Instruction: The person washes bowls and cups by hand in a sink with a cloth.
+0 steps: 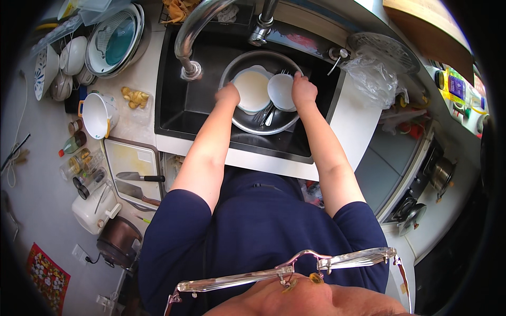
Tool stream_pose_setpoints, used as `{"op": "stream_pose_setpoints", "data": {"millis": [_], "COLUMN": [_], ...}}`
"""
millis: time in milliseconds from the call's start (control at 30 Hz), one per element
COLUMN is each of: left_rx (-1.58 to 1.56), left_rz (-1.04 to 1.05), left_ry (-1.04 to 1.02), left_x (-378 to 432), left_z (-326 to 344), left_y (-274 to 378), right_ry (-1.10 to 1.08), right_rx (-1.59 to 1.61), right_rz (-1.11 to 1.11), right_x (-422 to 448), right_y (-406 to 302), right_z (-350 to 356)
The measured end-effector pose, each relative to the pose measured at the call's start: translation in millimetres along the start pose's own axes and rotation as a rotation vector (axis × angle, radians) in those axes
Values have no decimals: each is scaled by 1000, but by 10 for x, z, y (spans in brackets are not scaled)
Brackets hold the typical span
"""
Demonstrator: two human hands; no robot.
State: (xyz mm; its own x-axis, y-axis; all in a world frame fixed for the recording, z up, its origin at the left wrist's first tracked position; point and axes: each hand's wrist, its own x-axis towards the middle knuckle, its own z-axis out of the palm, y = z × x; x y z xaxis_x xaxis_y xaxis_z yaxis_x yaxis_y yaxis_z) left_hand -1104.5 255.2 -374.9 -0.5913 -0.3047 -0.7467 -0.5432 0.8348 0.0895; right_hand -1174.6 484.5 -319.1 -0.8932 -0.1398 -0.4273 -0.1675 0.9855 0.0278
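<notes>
Both my hands grip the rim of a round metal basin (244,123) in the black sink (203,96). My left hand (228,94) is on its left side, and the fingers are partly hidden beyond the rim. My right hand (304,91) holds the right side, close to a small white bowl (280,89). Inside the basin, a wider cream-coloured bowl or dish (252,89) lies left of the small bowl. Forks and other metal cutlery (265,115) rest below and behind the bowls. The chrome faucet (189,43) arches over the sink left of the basin.
Left of the sink stand a white pot (99,116), ginger (135,97) and a rack of bowls (74,55). Two knives (136,177) lie on a cutting board (134,156). A clear plastic bag (371,77) sits at right, with a gas stove (415,181) beyond.
</notes>
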Motion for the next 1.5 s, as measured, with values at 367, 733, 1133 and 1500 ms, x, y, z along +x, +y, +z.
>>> {"op": "stream_pose_setpoints", "data": {"millis": [367, 733, 1133, 1500], "left_rx": [-1095, -453, -1286, -1220], "left_rz": [-267, 12, -136, -209], "left_ry": [-641, 313, 71, -38], "left_x": [-102, -750, -794, -1370], "left_z": [280, 20, 12, -346], "left_y": [-146, 105, -108, 117], "right_ry": [146, 311, 40, 508], "right_rx": [278, 573, 1060, 10], "right_rz": [83, 46, -650, -1080], "right_x": [-132, -385, -966, -116], "right_y": [62, 54, -1056, -533], "right_z": [-73, -159, 15, -52]}}
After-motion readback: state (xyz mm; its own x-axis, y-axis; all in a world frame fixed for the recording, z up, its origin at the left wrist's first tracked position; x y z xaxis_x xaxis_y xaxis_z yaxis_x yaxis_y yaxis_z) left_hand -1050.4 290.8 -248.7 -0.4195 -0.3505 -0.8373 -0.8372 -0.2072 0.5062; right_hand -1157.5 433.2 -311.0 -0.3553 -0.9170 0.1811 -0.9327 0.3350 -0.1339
